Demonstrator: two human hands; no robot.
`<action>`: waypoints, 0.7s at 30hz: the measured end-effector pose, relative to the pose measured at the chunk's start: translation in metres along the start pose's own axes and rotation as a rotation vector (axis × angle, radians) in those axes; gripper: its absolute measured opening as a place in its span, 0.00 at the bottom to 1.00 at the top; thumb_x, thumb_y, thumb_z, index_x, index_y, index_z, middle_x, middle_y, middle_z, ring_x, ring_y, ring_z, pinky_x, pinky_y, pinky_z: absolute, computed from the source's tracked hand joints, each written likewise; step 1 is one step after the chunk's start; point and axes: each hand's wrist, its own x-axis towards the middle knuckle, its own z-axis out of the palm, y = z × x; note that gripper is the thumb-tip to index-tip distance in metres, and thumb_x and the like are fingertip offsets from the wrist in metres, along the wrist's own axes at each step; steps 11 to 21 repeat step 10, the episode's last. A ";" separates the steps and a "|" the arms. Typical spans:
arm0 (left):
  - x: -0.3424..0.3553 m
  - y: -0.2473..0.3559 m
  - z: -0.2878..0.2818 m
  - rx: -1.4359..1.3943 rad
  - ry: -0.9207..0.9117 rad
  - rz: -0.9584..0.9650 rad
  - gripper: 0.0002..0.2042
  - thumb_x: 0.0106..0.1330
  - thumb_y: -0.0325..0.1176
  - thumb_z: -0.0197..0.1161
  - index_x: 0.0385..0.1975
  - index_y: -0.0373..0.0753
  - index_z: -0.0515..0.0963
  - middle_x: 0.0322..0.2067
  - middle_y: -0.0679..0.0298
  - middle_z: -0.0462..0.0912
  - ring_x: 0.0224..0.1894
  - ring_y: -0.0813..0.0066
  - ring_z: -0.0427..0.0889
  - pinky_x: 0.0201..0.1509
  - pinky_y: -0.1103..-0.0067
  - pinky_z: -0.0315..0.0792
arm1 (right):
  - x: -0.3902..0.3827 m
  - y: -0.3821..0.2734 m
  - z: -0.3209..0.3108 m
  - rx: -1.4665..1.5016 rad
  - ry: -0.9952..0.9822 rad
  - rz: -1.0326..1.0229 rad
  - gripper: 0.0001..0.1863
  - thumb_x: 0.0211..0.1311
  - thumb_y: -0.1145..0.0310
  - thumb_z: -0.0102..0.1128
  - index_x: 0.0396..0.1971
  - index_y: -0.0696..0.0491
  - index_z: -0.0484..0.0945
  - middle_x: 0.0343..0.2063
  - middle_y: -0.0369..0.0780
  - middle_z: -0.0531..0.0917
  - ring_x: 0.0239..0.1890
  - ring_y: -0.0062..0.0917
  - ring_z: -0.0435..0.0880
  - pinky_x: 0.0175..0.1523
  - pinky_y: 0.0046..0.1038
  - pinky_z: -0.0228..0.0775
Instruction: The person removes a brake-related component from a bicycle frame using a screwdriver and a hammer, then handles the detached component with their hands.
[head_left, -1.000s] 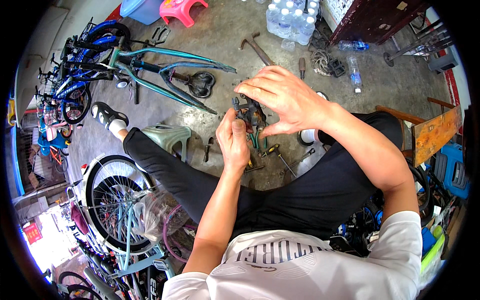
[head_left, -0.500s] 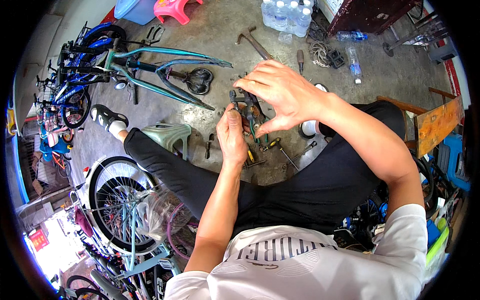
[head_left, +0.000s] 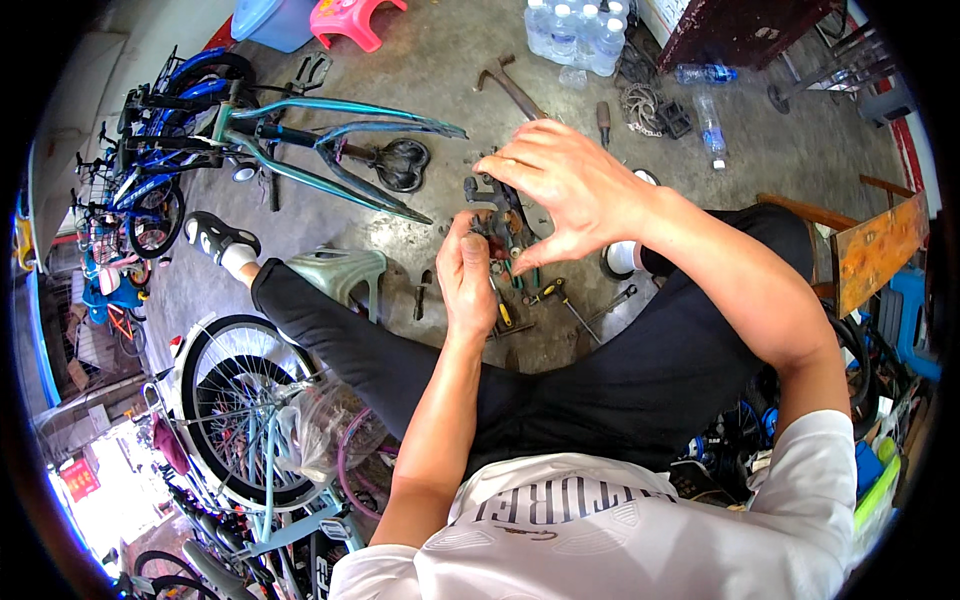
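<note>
My left hand [head_left: 467,285] is closed, thumb up along the bent fingers; what it holds, if anything, I cannot make out. Just beyond its fingertips is a dark metal part [head_left: 484,190], perhaps part of the tool heap on the floor behind. My right hand [head_left: 575,195] arches over from the right, fingers stretched and thumb well apart. Dark tools with green handles show in the gap between the two hands. Below them lie a yellow-handled screwdriver [head_left: 503,311] and a yellow-and-black T-shaped tool [head_left: 552,289] on the concrete.
A hammer [head_left: 510,90], a wooden-handled tool [head_left: 603,122] and a brake disc [head_left: 641,108] lie beyond my hands. A teal bicycle frame [head_left: 350,108] and a saddle [head_left: 403,163] are left. A pale stool [head_left: 345,268] stands by my leg; a spoked wheel [head_left: 190,400] is nearer.
My left fingertips have dropped slightly away from the dark metal part and shifted a little. My right hand keeps its spread shape almost in place.
</note>
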 end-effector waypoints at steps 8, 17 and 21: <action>-0.003 0.005 -0.003 0.111 -0.026 0.072 0.35 0.75 0.66 0.49 0.55 0.34 0.75 0.40 0.63 0.78 0.34 0.79 0.77 0.33 0.80 0.71 | 0.002 0.000 0.000 -0.024 0.088 -0.066 0.48 0.33 0.45 0.84 0.53 0.61 0.76 0.42 0.46 0.83 0.49 0.44 0.81 0.61 0.43 0.68; -0.005 0.003 -0.003 0.114 -0.021 0.083 0.35 0.75 0.67 0.48 0.55 0.35 0.75 0.42 0.64 0.78 0.34 0.78 0.77 0.33 0.80 0.70 | 0.001 0.001 0.000 -0.040 0.089 -0.072 0.48 0.35 0.45 0.83 0.54 0.61 0.76 0.43 0.46 0.83 0.49 0.44 0.81 0.62 0.43 0.68; -0.005 0.003 -0.003 0.114 -0.021 0.083 0.35 0.75 0.67 0.48 0.55 0.35 0.75 0.42 0.64 0.78 0.34 0.78 0.77 0.33 0.80 0.70 | 0.001 0.001 0.000 -0.040 0.089 -0.072 0.48 0.35 0.45 0.83 0.54 0.61 0.76 0.43 0.46 0.83 0.49 0.44 0.81 0.62 0.43 0.68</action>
